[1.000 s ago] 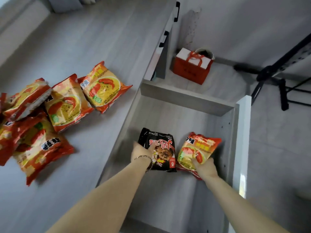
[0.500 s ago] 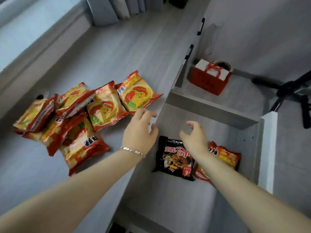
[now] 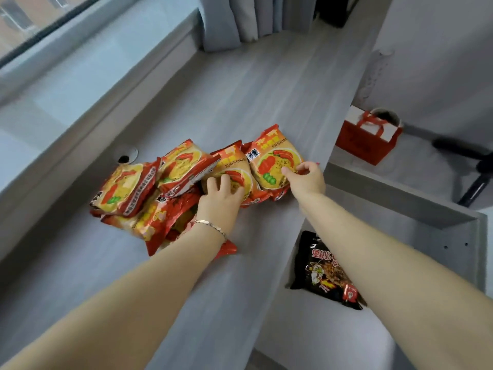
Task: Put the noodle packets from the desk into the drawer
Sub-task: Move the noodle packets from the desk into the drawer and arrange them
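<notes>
Both hands rest on desk packets: left hand (image 3: 220, 200); right hand (image 3: 306, 180).

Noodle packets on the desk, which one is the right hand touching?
The rightmost packet, nearest the open drawer; the right hand pinches its right edge. The left hand rests on its neighbour.

1 head-worn camera looks forward and steeply down, close over the tabletop (image 3: 240, 102) at left and the open drawer (image 3: 400, 209) at right.
</notes>
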The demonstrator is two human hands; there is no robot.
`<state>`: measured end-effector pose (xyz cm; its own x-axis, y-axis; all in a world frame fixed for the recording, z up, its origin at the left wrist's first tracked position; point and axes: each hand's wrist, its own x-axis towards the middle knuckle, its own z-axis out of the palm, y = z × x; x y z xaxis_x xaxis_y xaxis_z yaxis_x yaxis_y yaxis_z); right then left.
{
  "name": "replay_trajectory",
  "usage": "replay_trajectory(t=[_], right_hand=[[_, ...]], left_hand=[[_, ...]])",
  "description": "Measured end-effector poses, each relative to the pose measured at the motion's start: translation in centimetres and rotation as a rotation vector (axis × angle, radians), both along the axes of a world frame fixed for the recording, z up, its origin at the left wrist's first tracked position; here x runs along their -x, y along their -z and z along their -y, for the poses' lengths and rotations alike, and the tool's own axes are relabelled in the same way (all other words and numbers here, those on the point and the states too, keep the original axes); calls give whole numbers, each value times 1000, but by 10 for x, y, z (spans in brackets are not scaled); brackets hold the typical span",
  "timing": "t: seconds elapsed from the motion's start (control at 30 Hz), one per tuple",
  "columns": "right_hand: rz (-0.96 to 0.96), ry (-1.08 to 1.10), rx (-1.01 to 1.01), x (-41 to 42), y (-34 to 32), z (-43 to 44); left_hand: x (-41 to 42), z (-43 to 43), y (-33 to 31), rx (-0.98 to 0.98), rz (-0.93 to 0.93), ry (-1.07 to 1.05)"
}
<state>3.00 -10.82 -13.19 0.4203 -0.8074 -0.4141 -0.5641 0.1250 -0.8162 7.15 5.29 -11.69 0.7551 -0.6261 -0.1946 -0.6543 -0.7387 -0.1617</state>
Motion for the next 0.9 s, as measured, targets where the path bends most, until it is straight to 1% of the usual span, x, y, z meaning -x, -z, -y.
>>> replay_trajectory(t=[0.1, 0.17, 0.23, 0.3, 0.37, 0.43, 0.5, 0.57, 0.63, 0.7, 0.77, 0.8, 0.9], right_hand=[[95, 85, -142, 10, 1, 5], [198, 183, -261, 25, -1, 6], [302, 236, -316, 48, -6, 10], [396, 253, -336, 77, -10, 18], [512, 337, -384, 114, -13, 32], [592, 479, -438, 150, -10, 44], [595, 630, -451, 188, -2, 56], [540, 754, -471, 217, 10, 64], [485, 831, -501, 229, 23, 67], [414, 883, -507, 246, 37, 78], [312, 891, -498, 253, 52, 85], [235, 883, -457, 258, 58, 90], [4, 732, -327, 262, 72, 95]], left_hand=[[-1, -2, -2, -22, -6, 44], [3, -1, -10, 19, -28, 50], [13, 6, -21, 141, -75, 50], [29, 17, -36, 325, -152, 57], [50, 36, -47, 521, -235, 74], [72, 56, -53, 609, -295, 100], [99, 82, -52, 624, -332, 180], [121, 102, -43, 584, -344, 292], [132, 112, -27, 496, -343, 386], [149, 130, -3, 345, -343, 438], [157, 142, 21, 111, -352, 453], [163, 149, 32, 23, -359, 457], [166, 154, 55, -135, -376, 448]])
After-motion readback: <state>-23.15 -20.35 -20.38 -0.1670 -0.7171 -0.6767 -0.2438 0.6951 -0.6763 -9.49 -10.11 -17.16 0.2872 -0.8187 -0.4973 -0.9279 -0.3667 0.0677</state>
